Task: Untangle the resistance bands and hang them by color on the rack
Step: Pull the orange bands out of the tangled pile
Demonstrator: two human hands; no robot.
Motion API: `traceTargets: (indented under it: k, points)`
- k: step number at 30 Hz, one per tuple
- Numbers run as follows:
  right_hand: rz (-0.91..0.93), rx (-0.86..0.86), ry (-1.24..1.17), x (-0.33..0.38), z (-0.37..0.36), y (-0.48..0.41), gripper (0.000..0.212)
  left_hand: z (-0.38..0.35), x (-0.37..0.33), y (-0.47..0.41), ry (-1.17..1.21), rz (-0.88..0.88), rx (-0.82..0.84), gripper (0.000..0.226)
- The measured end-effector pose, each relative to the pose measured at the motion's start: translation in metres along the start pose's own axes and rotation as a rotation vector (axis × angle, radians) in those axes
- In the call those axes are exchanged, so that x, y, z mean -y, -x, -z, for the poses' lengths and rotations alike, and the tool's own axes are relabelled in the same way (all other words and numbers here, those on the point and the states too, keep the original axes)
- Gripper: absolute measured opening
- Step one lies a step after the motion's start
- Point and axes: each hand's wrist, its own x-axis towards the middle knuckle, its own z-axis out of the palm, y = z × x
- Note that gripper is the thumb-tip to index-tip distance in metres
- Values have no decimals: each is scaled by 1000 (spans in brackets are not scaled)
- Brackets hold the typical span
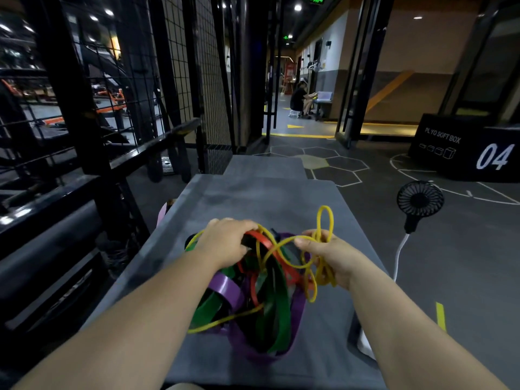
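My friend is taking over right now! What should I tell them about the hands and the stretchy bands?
Left hand: grips the top of the tangle, fingers curled over the red band.
Right hand: holds loops of the thin yellow band, raised just right of the heap.
The tangle lies on the grey mat, with the green band and purple band wound into it.
Done: a few yellow loops are lifted out; no band is fully free.
Left: separate every colour, then hang them by colour. No band hangs anywhere in view.
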Motion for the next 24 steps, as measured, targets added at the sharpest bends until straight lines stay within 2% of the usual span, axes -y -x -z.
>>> traceTargets:
  k: [3,9,13,15,19,24]
  points:
    - [32,-57,34,-3,-2,1,45,-7,-8,7,-1,-35,-5,52]
    - [56,-91,49,-12,-19,-2,78,-18,-27,18,-63,-116,-43,54]
    - [66,-113,163,-15,-30,-6,45,-21,-36,19,-83,-133,-22,44]
    - [42,-144,230,-15,-31,-8,44,-23,-35,20,-57,-132,-4,49]
    - [-13,-122,324,-13,-29,-8,29,-21,-36,22,-35,-135,37,57]
    - [29,-180,361,-14,-33,-11,29,-21,-41,22,27,-140,35,61]
